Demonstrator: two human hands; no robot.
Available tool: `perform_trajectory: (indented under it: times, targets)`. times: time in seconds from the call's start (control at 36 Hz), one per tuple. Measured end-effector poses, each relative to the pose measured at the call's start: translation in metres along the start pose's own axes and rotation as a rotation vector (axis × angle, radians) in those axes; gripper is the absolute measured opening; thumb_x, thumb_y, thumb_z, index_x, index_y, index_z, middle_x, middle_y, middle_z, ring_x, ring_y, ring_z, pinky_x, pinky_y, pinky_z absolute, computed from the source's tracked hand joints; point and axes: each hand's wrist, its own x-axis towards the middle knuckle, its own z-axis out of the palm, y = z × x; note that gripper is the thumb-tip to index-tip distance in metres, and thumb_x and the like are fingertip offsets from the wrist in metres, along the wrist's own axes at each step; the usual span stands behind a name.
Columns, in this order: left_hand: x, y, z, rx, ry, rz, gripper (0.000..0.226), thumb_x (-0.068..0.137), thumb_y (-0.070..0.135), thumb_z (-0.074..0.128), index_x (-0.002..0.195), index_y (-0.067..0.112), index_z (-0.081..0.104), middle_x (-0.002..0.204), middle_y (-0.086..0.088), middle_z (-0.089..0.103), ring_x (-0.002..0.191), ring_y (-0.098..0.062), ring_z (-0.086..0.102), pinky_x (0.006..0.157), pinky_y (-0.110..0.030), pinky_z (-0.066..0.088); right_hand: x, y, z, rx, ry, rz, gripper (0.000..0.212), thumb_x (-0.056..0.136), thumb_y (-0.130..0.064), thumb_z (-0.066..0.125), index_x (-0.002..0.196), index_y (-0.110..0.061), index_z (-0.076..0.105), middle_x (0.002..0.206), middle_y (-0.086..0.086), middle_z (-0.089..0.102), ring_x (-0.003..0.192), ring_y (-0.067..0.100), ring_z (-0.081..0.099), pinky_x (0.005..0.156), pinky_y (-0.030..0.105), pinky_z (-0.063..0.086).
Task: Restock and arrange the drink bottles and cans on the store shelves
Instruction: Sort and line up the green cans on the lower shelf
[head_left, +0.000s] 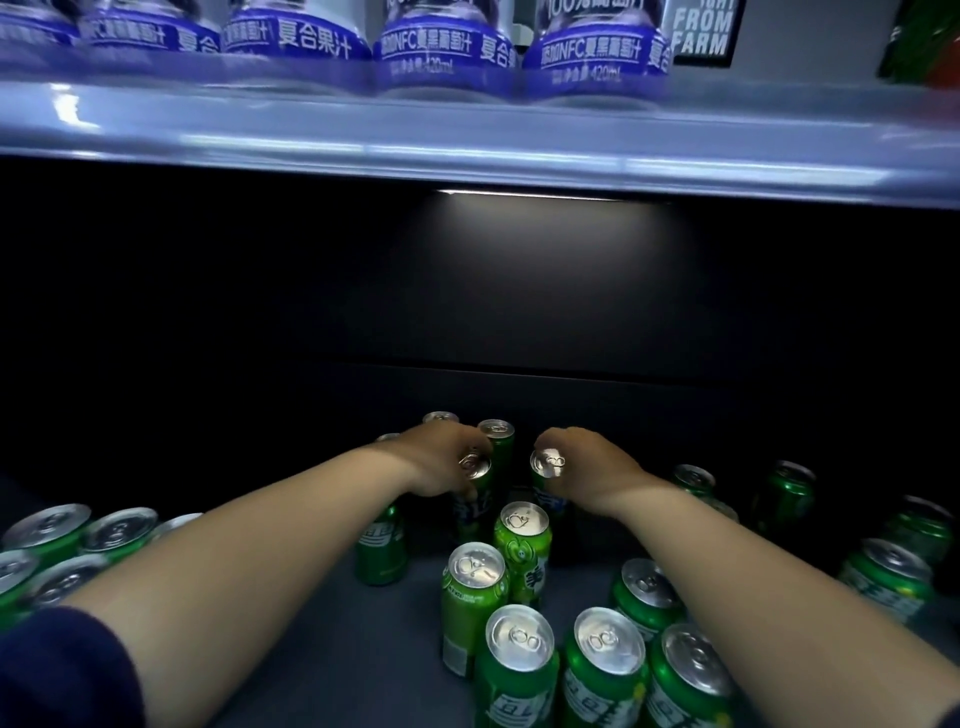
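Front cans (519, 642) tight together, bare shelf floor (353, 654) just left.

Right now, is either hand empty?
No: the left hand grips the left can and the right hand grips the right can, both green.

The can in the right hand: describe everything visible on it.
The can is a green metal drink can with a silver lid and pull tab, and blue-white lettering on its side. It is roughly upright, lid tipped slightly toward the camera. The right hand grips its upper part from the right, deep on the lower shelf. Its base is lost in shadow.
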Motion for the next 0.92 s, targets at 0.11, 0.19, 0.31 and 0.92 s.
perform_trajectory:
  times: [0.11, 0.19, 0.31, 0.92]
  targets:
    - [-0.006, -0.002, -0.013, -0.182, 0.092, 0.03, 0.061, 0.074, 0.024, 0.083, 0.129, 0.037, 0.061, 0.126, 0.013, 0.063, 0.108, -0.007, 0.061, 0.095, -0.028, 0.05, -0.011, -0.007, -0.013, 0.093, 0.056, 0.003, 0.036, 0.08, -0.035, 0.071, 0.109, -0.042, 0.05, 0.103, -0.013, 0.064, 0.09, 0.016, 0.064, 0.08, 0.04, 0.056]
    - [-0.014, -0.002, -0.033, -0.235, 0.148, 0.07, 0.059, 0.074, 0.02, 0.084, 0.128, 0.033, 0.063, 0.122, 0.014, 0.065, 0.101, 0.001, 0.061, 0.086, -0.013, 0.047, -0.017, -0.022, -0.029, 0.145, 0.116, -0.062, 0.035, 0.076, -0.034, 0.072, 0.102, -0.04, 0.049, 0.094, -0.013, 0.066, 0.085, 0.014, 0.064, 0.078, 0.042, 0.056]
    - [-0.031, -0.001, -0.067, -0.246, 0.184, 0.105, 0.062, 0.074, 0.018, 0.084, 0.13, 0.031, 0.062, 0.115, 0.014, 0.065, 0.092, 0.008, 0.06, 0.077, -0.007, 0.043, -0.02, -0.054, -0.054, 0.219, 0.202, -0.127, 0.035, 0.076, -0.029, 0.075, 0.1, -0.038, 0.05, 0.091, -0.013, 0.065, 0.084, 0.01, 0.063, 0.078, 0.04, 0.054]
    - [-0.137, -0.096, -0.116, -0.246, 0.125, 0.137, 0.056, 0.077, 0.019, 0.084, 0.128, 0.025, 0.063, 0.116, 0.016, 0.064, 0.097, 0.013, 0.057, 0.075, 0.001, 0.041, -0.044, -0.201, -0.001, 0.459, 0.008, -0.214, 0.045, 0.07, -0.028, 0.08, 0.107, -0.034, 0.057, 0.101, -0.007, 0.066, 0.083, 0.011, 0.065, 0.078, 0.038, 0.057]
